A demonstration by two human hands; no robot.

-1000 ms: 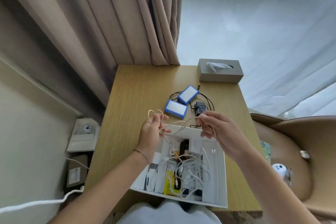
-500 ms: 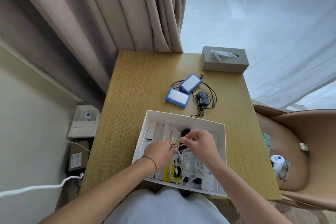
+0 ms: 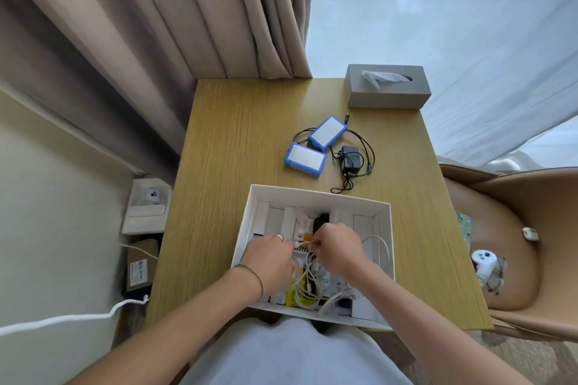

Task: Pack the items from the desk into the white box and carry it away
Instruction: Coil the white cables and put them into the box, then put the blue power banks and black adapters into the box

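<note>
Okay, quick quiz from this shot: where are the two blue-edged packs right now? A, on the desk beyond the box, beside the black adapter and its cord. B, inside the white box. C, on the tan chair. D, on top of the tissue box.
A: both blue-edged packs lie on the desk beyond the white box, left of the black adapter.

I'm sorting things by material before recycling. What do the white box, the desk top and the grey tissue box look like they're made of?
White box: matte cardboard, judging by its thin, straight folded walls.
Desk: wood or wood-look laminate, with fine parallel grain lines and a low sheen; the view cannot settle which.
Tissue box: a rigid grey cover with a matte finish, perhaps plastic or faux leather; unclear.
</note>
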